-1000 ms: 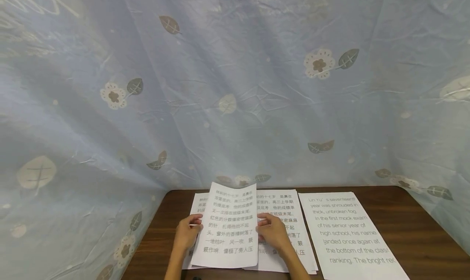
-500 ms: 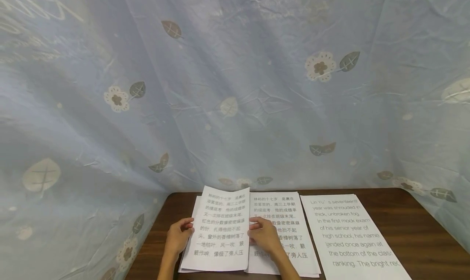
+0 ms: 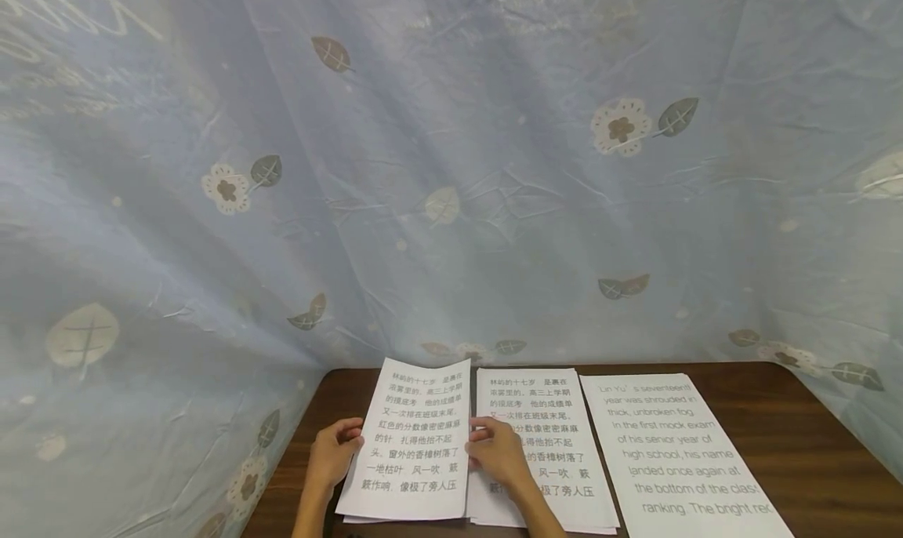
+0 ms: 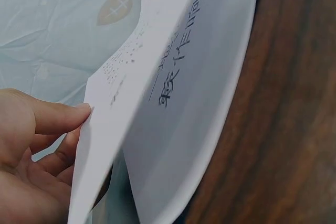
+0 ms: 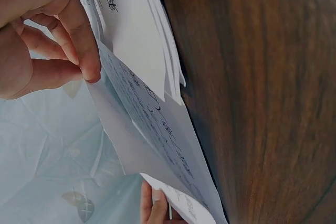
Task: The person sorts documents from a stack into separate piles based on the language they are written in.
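Observation:
A white sheet with printed Chinese text [image 3: 416,444] is held between both hands, slightly bowed and raised over another printed sheet [image 4: 205,93] lying on the table. My left hand [image 3: 331,456] pinches its left edge, thumb on the printed face [image 4: 107,124]. At the opposite edge, my right hand [image 3: 501,453] pinches the sheet between thumb and fingers, as the right wrist view shows [image 5: 52,45]. Just right of it lies a stack of similar Chinese-text sheets [image 3: 557,475], partly covered by the right hand and forearm. Most of the lower left pile is hidden beneath the held sheet.
Farther right on the dark wooden table [image 3: 811,444] lies paper with large English text [image 3: 677,459]. A pale blue curtain [image 3: 451,271] printed with leaves and flowers hangs behind the table and along the left side.
Both hands have carried the held sheet leftward, off the right stack and over the left pile. A narrow gap now shows between the held sheet and the right stack.

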The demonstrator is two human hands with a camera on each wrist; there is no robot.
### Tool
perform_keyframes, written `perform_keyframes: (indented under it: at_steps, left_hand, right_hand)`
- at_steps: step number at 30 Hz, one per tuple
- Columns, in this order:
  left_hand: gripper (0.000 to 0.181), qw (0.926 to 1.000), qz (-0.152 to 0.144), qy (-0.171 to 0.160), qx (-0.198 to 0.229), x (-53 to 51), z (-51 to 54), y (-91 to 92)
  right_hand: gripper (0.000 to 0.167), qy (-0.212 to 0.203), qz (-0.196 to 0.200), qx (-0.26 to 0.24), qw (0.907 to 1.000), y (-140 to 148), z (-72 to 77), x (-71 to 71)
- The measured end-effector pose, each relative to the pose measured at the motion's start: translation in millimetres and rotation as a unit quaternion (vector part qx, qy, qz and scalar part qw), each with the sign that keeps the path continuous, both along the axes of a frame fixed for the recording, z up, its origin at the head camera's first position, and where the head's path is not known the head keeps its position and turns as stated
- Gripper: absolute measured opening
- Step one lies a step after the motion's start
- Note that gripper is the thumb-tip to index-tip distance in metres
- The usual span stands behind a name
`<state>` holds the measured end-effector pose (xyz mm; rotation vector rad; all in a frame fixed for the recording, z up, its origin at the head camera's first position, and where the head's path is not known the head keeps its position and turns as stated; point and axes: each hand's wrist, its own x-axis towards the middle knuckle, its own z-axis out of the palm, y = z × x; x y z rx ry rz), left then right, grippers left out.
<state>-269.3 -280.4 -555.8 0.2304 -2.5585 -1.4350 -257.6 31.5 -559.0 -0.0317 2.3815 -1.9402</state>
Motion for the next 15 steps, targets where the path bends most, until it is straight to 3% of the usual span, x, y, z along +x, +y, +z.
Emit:
perform_keyframes:
  at_steps: [15]
  left_hand:
    - [0.031, 0.9998, 0.007, 0.001, -0.017, -2.3, -3.3, 0.0]
  right_hand:
    - [0.048, 0.013, -0.006, 0.017, 0.9997, -0.5, -3.1, -7.9]
